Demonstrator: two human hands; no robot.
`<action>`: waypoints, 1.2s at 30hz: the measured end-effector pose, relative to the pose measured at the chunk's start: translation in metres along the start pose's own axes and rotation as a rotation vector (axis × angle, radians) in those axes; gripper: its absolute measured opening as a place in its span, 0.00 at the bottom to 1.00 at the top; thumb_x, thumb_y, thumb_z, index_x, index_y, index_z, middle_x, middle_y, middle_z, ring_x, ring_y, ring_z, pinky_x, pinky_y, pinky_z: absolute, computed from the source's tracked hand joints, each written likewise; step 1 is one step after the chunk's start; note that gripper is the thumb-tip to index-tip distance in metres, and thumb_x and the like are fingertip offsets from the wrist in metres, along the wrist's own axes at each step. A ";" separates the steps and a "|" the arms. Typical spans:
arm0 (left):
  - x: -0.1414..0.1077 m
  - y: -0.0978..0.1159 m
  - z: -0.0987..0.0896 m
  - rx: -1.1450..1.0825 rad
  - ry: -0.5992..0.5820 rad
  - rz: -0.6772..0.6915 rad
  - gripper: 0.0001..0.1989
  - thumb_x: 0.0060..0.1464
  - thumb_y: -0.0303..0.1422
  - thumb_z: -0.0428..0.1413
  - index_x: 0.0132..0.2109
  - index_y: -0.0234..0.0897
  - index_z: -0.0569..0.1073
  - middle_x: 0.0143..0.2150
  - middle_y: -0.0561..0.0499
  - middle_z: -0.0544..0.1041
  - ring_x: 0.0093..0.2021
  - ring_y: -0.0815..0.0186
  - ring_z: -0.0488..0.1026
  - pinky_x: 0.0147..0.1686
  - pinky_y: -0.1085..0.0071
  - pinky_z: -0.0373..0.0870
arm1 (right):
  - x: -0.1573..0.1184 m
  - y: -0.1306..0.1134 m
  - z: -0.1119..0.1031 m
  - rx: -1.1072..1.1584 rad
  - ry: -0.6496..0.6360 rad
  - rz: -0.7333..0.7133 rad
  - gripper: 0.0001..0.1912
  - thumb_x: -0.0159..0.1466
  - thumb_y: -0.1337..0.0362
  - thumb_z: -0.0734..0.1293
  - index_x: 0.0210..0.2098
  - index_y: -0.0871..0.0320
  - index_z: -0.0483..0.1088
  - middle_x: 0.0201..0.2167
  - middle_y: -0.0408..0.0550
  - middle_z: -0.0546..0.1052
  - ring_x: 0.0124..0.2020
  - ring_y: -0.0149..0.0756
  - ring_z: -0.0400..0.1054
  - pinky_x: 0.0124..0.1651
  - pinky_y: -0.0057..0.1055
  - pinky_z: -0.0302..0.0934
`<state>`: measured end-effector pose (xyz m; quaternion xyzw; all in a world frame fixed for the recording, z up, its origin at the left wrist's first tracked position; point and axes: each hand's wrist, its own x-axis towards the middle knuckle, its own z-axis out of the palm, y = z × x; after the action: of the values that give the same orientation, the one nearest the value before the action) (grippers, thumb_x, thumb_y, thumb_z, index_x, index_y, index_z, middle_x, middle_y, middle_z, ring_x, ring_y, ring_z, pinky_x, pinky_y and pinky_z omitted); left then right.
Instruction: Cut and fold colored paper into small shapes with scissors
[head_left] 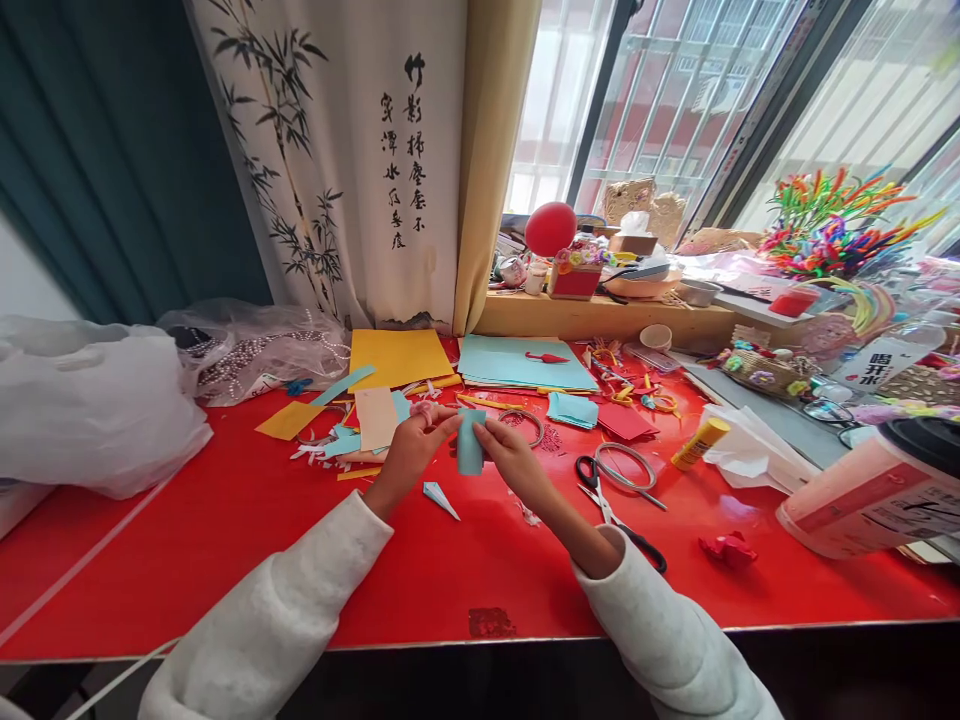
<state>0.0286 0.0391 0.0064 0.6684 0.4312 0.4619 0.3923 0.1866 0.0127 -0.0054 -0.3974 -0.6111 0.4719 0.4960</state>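
Both hands hold one small light-blue piece of paper (471, 445) upright above the red table. My left hand (416, 440) pinches its left edge between thumb and fingers. On the opposite edge, the thumb and fingers of my right hand (514, 455) are closed. Below the left hand lies a pointed light-blue folded paper cone (441, 500). Black-handled scissors (606, 505) lie partly open to the right of my right forearm, beside a coil of grey wire (626, 467). A small stack of light-blue paper pieces (572, 409) rests beyond the right hand.
Yellow sheets (397, 357) and light-blue sheets (517, 362) lie at the back of the red table (225, 560). Paper scraps surround a pale pink sheet (376, 418). To the right are a yellow glue stick (700, 444), crumpled red paper (727, 549) and a large cup (877, 490). Plastic bags (90, 400) fill the left.
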 end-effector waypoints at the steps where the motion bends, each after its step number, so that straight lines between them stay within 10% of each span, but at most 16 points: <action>1: 0.000 0.001 -0.001 -0.006 -0.006 0.000 0.17 0.54 0.45 0.55 0.40 0.35 0.76 0.42 0.48 0.79 0.46 0.61 0.74 0.49 0.68 0.68 | 0.000 0.000 0.001 -0.013 -0.005 -0.004 0.22 0.60 0.43 0.62 0.33 0.58 0.69 0.29 0.47 0.75 0.31 0.34 0.68 0.33 0.30 0.62; 29: -0.008 0.003 0.008 0.038 0.032 0.023 0.16 0.52 0.46 0.56 0.31 0.36 0.73 0.31 0.53 0.73 0.35 0.67 0.69 0.40 0.72 0.65 | -0.001 0.002 -0.004 -0.159 0.047 -0.009 0.21 0.62 0.45 0.61 0.29 0.56 0.67 0.25 0.46 0.75 0.28 0.38 0.72 0.32 0.34 0.66; 36: -0.007 0.003 0.003 0.171 -0.125 0.016 0.21 0.52 0.52 0.54 0.29 0.37 0.74 0.31 0.50 0.75 0.35 0.63 0.70 0.39 0.69 0.63 | -0.002 -0.004 -0.011 -0.268 0.117 -0.225 0.12 0.60 0.55 0.68 0.39 0.56 0.70 0.41 0.49 0.77 0.43 0.37 0.71 0.46 0.33 0.64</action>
<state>0.0304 0.0308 0.0061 0.7304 0.4383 0.3842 0.3562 0.1976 0.0123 -0.0012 -0.4157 -0.6794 0.3037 0.5229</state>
